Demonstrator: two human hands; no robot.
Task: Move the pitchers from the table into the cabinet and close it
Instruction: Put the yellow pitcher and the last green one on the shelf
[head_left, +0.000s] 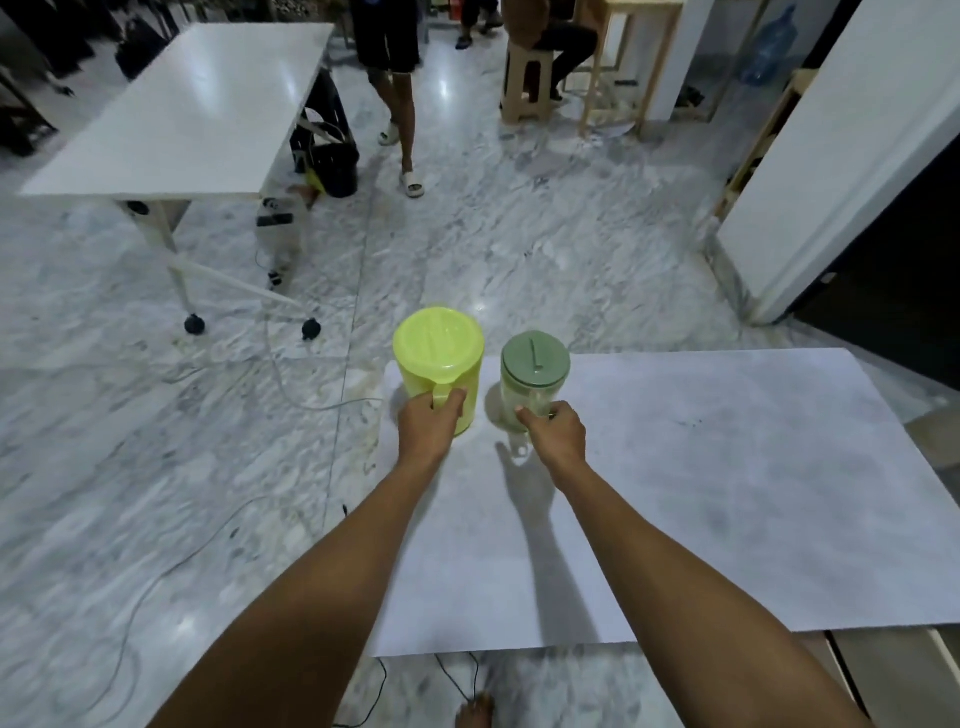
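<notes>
On the table (727, 467), hands grip both pitchers' handles: left hand (428, 423) yellow pitcher (439, 358); right hand (556, 434) clear pitcher (532, 379).

My left hand (429, 422) covers most of the yellow pitcher's handle (441, 395), my right hand (554, 428) hides the clear pitcher's handle. Two people at the top edge are cut off above the waist, and the cabinet's dark interior (893, 291) reveals nothing.

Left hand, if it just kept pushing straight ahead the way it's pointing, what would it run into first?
The left hand is already closed on the handle of the yellow pitcher, so it would press into that pitcher's body at once. Beyond lies the table edge, then open floor, as far as depth shows.
</notes>
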